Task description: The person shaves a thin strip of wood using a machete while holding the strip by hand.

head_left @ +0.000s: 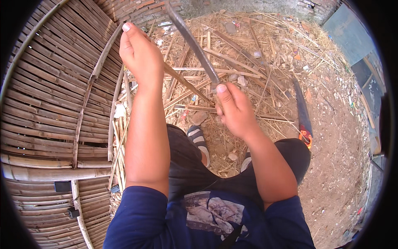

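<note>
My right hand (pixel 237 108) is closed round the handle of a machete (pixel 193 45), whose long dark blade slants up and to the left and bends near its far end. The fist covers most of the handle. My left hand (pixel 143 56), raised at the left, is closed with the thumb up on a thin bamboo stick (pixel 186 83). From behind that hand, the stick slopes down to the right, its lower end near the litter in front of my feet. The blade is above the stick, apart from it in this view.
A bamboo slat wall (pixel 49 103) stands close on my left. Split bamboo pieces (pixel 236 62) and straw cover the ground ahead. Beside my right knee lies a handsaw (pixel 302 110) with an orange handle. A brick wall (pixel 137 12) closes the far side.
</note>
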### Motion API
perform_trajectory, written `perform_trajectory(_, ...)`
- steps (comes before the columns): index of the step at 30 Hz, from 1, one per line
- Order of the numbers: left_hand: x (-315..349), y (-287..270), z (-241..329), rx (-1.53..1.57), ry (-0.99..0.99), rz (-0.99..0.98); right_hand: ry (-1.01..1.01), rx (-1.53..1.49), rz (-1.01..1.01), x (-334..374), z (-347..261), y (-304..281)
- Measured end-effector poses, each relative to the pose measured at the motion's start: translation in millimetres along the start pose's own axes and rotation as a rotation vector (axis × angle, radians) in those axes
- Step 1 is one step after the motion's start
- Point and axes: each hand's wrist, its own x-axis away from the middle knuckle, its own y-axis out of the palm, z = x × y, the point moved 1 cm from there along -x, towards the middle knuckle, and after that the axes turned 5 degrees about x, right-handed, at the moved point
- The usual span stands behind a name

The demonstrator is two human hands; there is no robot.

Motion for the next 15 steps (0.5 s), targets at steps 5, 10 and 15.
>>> perform_trajectory(5, 3, 7, 2, -0.022, 0.017, 0.031, -0.071, 0.337, 0.016, -3, 45, 19)
perform_trajectory(10, -4, -8, -1, -0.025, 0.006, 0.038, -0.003, 0.564, -0.095, -15, 47, 32)
perform_trajectory(15, -6, -10, -5, -0.013, 0.051, -0.006, 0.381, -0.180, -0.211, -4, 5, 15)
